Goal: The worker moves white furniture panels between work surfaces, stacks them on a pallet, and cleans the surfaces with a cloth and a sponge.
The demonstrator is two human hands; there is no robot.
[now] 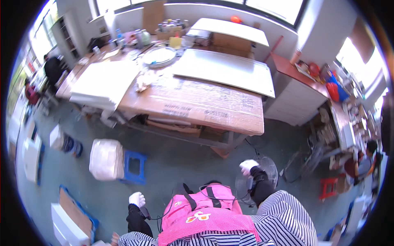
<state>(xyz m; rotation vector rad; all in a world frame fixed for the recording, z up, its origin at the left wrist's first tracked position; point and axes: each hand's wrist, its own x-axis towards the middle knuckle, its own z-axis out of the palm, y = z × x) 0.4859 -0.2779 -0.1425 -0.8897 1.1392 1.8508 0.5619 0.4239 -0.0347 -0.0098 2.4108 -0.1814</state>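
My left hand [137, 199], in a white glove, hangs over the floor left of my pink apron [205, 223]. Its fingers are curled in, and nothing shows in them. My right hand [248, 165], also in a white glove, is held out in front beside a floor fan [269, 170]. Its fingers look loosely closed, with no object visible. Both hands are apart from the cardboard-covered workbench [197, 107] ahead. A dark cable [164, 215] runs from near my left wrist across the apron.
White sheets [104, 82], a round tray [160, 56] and a white panel [223, 70] lie on the bench. A wrapped bundle [106, 160] and blue stool [134, 167] stand left. Panels [72, 223] lean lower left, near another person's fingers [115, 238]. A person [365, 162] sits right.
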